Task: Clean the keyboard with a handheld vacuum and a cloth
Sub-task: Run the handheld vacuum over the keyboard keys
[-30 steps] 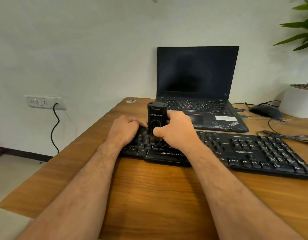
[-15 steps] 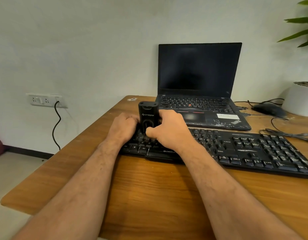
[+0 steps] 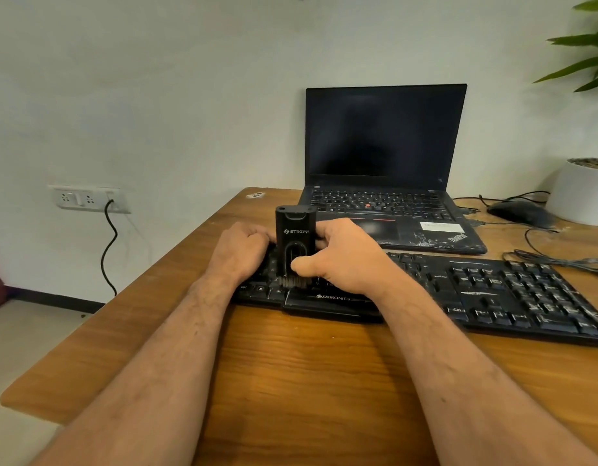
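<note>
Vacuuming step: right hand [image 3: 341, 260] fingers grip the handheld vacuum [image 3: 296, 242] upright, brush on the keyboard [image 3: 492, 290] left end; left hand [image 3: 240, 250], fingers curled, steadies it. Next: sweep rightward.

Both bare forearms reach forward from the lower corners and converge toward the handheld vacuum [image 3: 295, 243], which stands upright between the hands. The right hand [image 3: 341, 260] grips the vacuum from its right side, fingers wrapped behind the body and the thumb pressed across its front near the lower end. The left hand [image 3: 240, 247] sits just left of the vacuum, knuckles up and fingers curled under, its fingertips hidden.
</note>
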